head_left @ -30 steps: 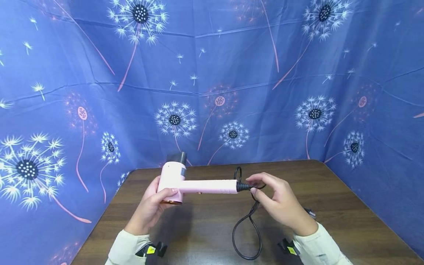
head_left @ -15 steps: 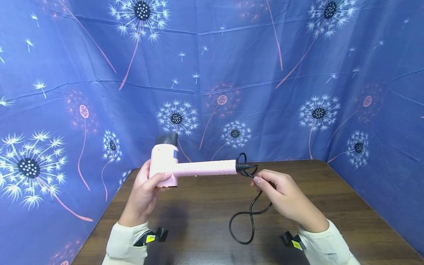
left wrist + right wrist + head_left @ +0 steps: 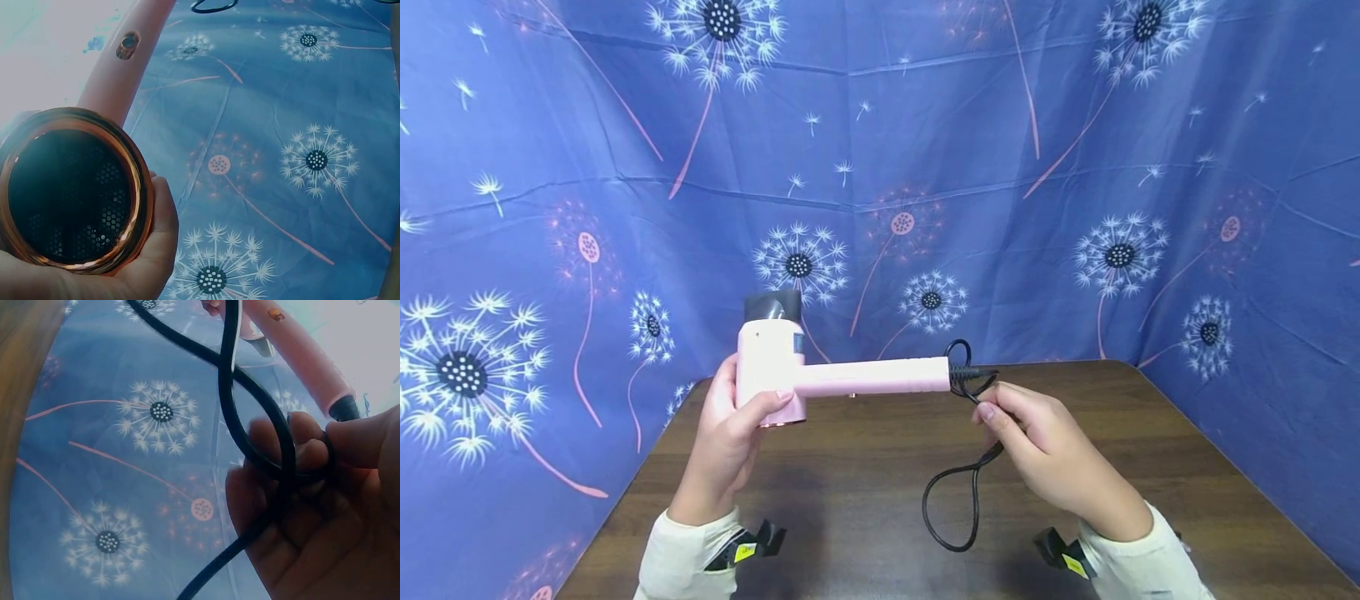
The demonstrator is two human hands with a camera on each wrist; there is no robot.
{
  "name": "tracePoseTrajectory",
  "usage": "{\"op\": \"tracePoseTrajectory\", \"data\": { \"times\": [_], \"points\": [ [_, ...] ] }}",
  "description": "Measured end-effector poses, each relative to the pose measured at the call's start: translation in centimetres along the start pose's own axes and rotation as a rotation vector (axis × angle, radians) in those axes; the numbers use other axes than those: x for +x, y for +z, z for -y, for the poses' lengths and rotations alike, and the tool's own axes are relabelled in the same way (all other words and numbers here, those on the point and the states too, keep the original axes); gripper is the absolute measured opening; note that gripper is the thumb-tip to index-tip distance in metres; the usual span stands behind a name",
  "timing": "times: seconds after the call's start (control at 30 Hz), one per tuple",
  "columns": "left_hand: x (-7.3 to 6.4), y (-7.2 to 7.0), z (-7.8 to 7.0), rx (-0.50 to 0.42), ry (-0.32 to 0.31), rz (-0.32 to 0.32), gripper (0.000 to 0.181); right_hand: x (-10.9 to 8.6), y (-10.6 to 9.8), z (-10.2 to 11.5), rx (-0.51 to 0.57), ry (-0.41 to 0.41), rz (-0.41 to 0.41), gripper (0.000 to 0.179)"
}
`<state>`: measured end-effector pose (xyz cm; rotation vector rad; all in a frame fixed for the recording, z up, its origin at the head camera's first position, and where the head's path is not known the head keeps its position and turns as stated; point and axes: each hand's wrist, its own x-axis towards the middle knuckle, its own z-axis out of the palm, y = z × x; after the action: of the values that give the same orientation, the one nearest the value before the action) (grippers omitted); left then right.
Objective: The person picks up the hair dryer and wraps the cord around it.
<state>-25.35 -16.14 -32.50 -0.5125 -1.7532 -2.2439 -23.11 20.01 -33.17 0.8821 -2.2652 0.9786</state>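
- The pink plastic hair dryer (image 3: 831,379) sits above the brown wooden table (image 3: 850,483), handle pointing right; the left hand (image 3: 718,433) curls thumb and fingers around its head, at the left end.
- With that one grip at the end, the long handle could swing down if the fingers loosen.
- The right hand (image 3: 1060,442) pinches the thin black rubbery cord (image 3: 227,387) just right of the handle.
- Pulling there could strain the cord's joint; its crossing loops could tighten into a knot.
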Motion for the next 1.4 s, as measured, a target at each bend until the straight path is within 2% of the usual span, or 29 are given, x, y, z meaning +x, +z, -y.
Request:
{"op": "tracePoseTrajectory", "data": {
  "times": [0.23,0.53,0.9,1.0,1.23,1.4],
  "points": [
    [-0.2,0.4,-0.4,0.024,0.008,-0.046,0.066,0.1,-0.1,0.4,-0.102,-0.162,0.035,0.024],
    [-0.2,0.4,-0.6,0.028,0.038,-0.112,0.063,-0.5,-0.8,1.1,-0.105,-0.235,0.117,0.026],
    [-0.2,0.1,-0.8,0.010,0.043,-0.132,0.061,-0.7,-1.4,1.5,-0.069,-0.309,0.136,0.033],
    [-0.3,0.0,-0.9,0.023,0.046,-0.139,0.060,-0.7,-1.5,1.5,-0.053,-0.345,0.134,0.036],
    [-0.4,0.1,-1.0,0.094,0.042,-0.149,0.062,-0.8,-1.8,1.4,-0.025,-0.358,0.169,0.035],
    [-0.4,0.0,-1.0,0.127,0.035,-0.157,0.067,-0.7,-1.8,1.4,-0.012,-0.432,0.136,0.039]
  ]
}}
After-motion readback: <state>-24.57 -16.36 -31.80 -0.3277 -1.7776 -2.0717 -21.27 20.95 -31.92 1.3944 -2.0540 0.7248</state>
